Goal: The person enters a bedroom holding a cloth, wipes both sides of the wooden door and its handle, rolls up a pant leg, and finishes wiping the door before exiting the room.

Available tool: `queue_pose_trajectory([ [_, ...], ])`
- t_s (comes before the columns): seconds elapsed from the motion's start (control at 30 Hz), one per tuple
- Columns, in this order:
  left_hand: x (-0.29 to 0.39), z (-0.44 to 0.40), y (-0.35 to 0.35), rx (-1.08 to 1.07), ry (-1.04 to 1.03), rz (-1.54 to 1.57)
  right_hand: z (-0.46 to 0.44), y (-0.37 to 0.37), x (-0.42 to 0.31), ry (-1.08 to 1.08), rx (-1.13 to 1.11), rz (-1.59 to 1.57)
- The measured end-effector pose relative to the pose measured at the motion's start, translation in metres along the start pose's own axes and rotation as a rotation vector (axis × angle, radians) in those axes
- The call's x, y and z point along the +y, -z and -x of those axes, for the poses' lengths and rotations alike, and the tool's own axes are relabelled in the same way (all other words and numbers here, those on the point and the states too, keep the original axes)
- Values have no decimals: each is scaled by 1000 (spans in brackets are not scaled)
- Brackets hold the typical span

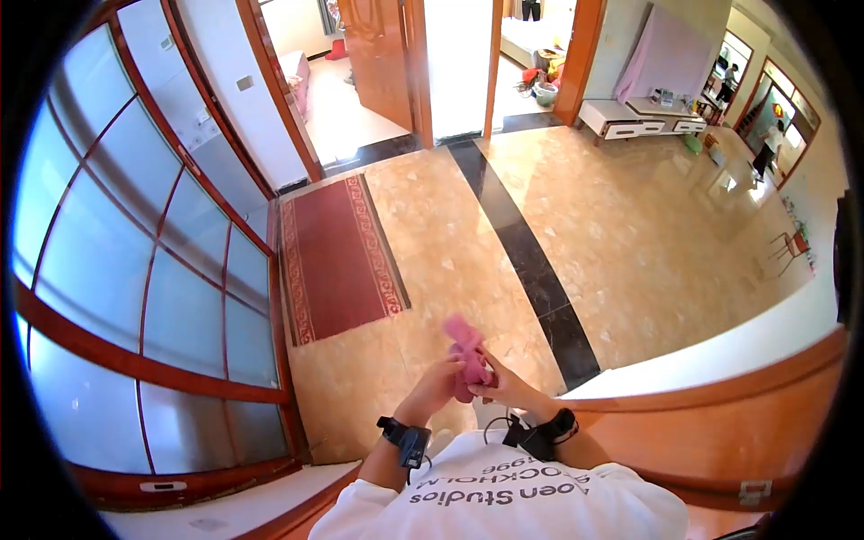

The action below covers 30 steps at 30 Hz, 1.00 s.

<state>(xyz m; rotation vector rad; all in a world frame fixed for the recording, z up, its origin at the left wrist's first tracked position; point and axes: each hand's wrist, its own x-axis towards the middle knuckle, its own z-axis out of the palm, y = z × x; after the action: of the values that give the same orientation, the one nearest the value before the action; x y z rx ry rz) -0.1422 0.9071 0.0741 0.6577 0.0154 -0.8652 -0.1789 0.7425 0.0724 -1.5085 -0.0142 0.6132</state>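
A crumpled pink cloth [463,335] is held in front of the white shirt, its top end sticking up past the fingers. My left hand [438,382] grips it from the left side, fingers wrapped on it. On the right side my right hand [506,385] is also closed on the cloth, close to the left one. Both wrists carry black strapped devices. Part of the cloth is hidden by the fingers.
A red patterned rug [333,261] lies on the tiled floor. Frosted sliding doors [180,261] stand at left, an orange wooden surface [702,432] at right. Behind are open doorways and a white low cabinet [621,121]. A person [769,148] stands far right.
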Motion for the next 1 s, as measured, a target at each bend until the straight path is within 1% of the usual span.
queue_pose_trajectory([
  [0.07,20,-35,-7,21,31,-111,-32,27,9,65,83,-51],
  [0.13,37,-71,0,10,45,-136,-69,55,21,107,149,-88],
  [0.17,48,-84,1,9,44,-152,-91,72,26,174,77,-59],
  [0.2,61,-101,3,-6,55,-172,-113,91,20,243,24,-26],
  [0.27,80,-139,9,90,40,-125,-135,115,-25,75,-66,-92],
  [0.33,96,-175,45,142,38,-56,-170,139,-41,134,-11,58],
  [0.37,119,-191,36,174,12,-81,-193,153,-47,144,28,46],
  [0.43,152,-232,48,124,12,-74,-240,178,-54,246,17,15],
  [0.47,167,-246,55,91,-12,-48,-259,187,-65,238,16,15],
  [0.53,194,-271,65,121,-49,-14,-295,206,-85,275,33,-1],
  [0.57,203,-279,72,152,-75,38,-312,215,-85,215,6,-37],
  [0.6,216,-287,84,188,-103,91,-330,223,-92,205,-23,-25],
  [0.67,238,-308,127,236,-152,133,-371,235,-106,153,112,-61],
  [0.73,273,-324,179,250,-49,288,-425,257,-94,96,95,-344],
  [0.77,293,-325,180,357,-166,223,-433,256,-134,89,152,-496],
  [0.8,310,-330,176,460,-283,152,-458,266,-128,-1,223,-493],
  [0.87,348,-341,219,458,-279,283,-492,274,-155,-50,307,-625],
  [0.93,393,-363,227,507,-303,345,-539,286,-159,-73,291,-681],
  [1.0,440,-392,237,523,-225,286,-585,295,-182,-108,286,-638],
])
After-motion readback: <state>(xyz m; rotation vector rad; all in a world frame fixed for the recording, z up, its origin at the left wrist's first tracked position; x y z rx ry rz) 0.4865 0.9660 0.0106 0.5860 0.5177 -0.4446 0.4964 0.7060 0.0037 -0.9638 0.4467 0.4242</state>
